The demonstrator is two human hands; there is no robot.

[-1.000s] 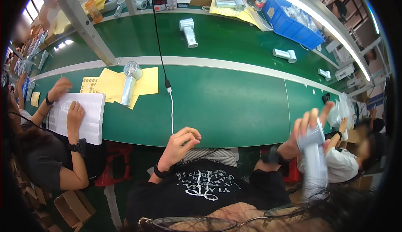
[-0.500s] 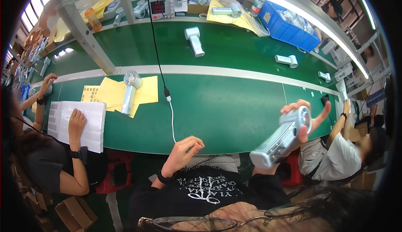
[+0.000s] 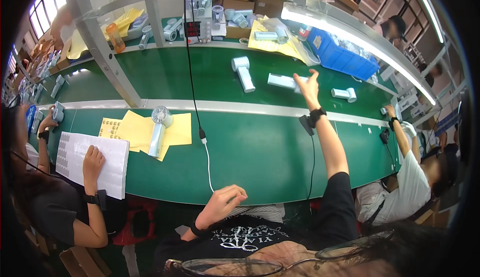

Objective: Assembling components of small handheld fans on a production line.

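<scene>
My right arm stretches across the bench, and my right hand (image 3: 307, 88) is at the head end of a light-blue handheld fan (image 3: 282, 81) over the far green strip. Its thumb and fingers are around that end, which they partly hide. My left hand (image 3: 222, 206) stays near the front edge with fingers curled in. A white cable (image 3: 207, 164) runs down to it and disappears behind it; what the fingers hold, if anything, is hidden. Another handheld fan (image 3: 243, 74) lies left of my right hand, and a further fan (image 3: 344, 94) lies to its right.
Yellow sheets (image 3: 177, 128) carry an upright-pointing fan (image 3: 159, 132) at left. A co-worker's hand rests on a white paper stack (image 3: 112, 169). Metal posts (image 3: 107, 57) and a hanging black cable (image 3: 192, 77) cross the bench. A blue crate (image 3: 345, 59) stands behind; another person works at right.
My right hand has moved from the near right, where it held the fan up, forward to the far strip with that fan. My left hand has barely moved. The view has shifted slightly.
</scene>
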